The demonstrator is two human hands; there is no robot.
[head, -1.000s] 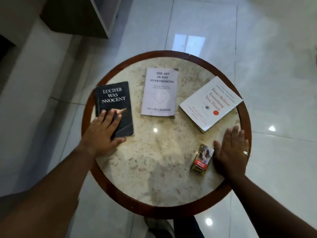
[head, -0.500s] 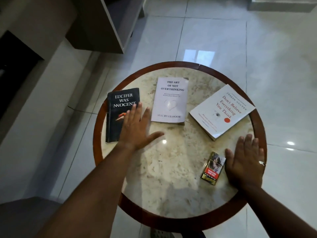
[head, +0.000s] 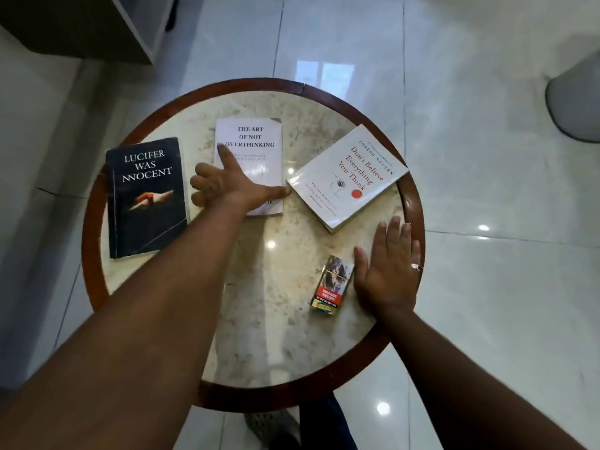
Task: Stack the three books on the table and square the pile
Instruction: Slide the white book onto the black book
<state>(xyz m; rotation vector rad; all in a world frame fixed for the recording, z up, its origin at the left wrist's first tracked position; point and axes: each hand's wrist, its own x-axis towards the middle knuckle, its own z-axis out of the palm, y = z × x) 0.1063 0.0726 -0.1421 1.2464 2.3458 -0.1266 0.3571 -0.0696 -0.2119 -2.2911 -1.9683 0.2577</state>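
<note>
Three books lie flat and apart on the round marble table [head: 259, 336]. At the left is a black book [head: 146, 203] titled "Lucifer Was Innocent". A pale book [head: 256, 141], "The Art of Not Overthinking", lies in the middle. A white book [head: 350, 177] with red lettering lies turned at the right. My left hand [head: 227, 183] rests on the pale book's lower half, index finger and thumb spread, the other fingers curled at its left edge. My right hand [head: 389, 271] lies flat and open on the table at the right rim, holding nothing.
A small cigarette pack [head: 331, 285] lies just left of my right hand. The table has a dark wooden rim [head: 91, 254]. Glossy white floor tiles surround it, with a cabinet [head: 97, 27] at the upper left and a grey round object [head: 574, 102] at the right edge.
My left hand has left the black book and moved right onto the pale middle book. My right hand has stayed flat near the cigarette pack. The books have not shifted.
</note>
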